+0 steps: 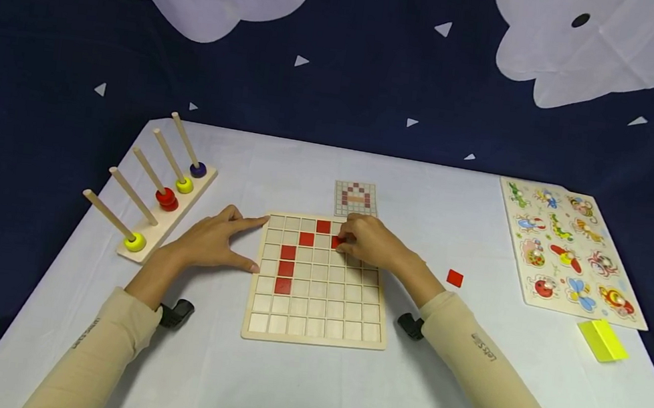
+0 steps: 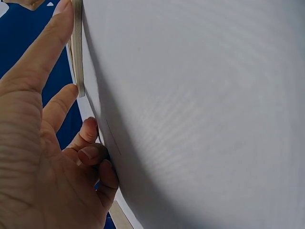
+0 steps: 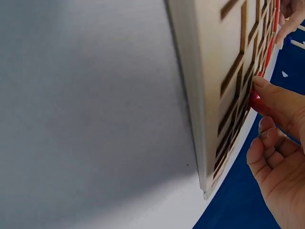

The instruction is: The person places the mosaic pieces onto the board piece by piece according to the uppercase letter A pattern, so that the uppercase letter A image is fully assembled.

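A wooden grid board [image 1: 314, 341] lies flat on the white table. Several red square tiles [image 1: 286, 269] sit in its cells, forming a stepped line up to the top row. The left hand [image 1: 212, 239] spreads its thumb and index finger against the board's left edge; in the left wrist view its other fingers [image 2: 89, 131] are bent and hold nothing. Over the upper right cells, the right hand [image 1: 372, 241] pinches a red tile [image 1: 335, 242] in the second row, partly hidden by the fingers. One loose red tile [image 1: 455, 278] lies right of the board.
Behind the board lies a small pattern card [image 1: 339, 199] with coloured squares. At the left stands a peg stacker [image 1: 171, 216] with coloured rings. An insect puzzle board [image 1: 531, 241] and a folded yellow piece [image 1: 603, 341] lie at the right.
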`<state>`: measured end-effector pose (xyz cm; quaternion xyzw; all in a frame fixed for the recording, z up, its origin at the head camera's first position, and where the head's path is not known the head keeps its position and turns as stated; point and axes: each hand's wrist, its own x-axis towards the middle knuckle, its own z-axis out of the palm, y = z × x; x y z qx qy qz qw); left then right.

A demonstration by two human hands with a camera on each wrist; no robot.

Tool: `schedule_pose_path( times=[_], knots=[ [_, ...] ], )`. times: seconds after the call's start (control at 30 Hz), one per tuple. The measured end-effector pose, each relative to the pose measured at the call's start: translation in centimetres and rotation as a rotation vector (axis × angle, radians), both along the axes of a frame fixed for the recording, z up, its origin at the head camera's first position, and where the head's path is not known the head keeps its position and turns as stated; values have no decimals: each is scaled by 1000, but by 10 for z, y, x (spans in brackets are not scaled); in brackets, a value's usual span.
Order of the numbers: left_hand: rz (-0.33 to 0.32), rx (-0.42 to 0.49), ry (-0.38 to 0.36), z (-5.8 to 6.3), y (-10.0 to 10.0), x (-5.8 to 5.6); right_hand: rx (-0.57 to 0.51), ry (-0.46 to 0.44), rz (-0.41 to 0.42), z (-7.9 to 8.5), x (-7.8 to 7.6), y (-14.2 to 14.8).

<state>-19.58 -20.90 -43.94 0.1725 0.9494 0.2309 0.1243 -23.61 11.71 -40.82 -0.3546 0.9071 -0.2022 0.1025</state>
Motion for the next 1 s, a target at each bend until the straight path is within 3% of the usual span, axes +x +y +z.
schedule_pose_path(
  times=[0.3, 0.7, 1.0],
  knots=[
    [0, -6, 1, 1, 2, 1, -43, -4, -41, 6, 7, 20],
    [-15, -3, 13, 1, 1, 0, -48, -17, -197, 14, 19, 89],
    [-7, -2, 0, 1, 1, 1, -45, -14, -276, 9, 30, 134]
  ],
)
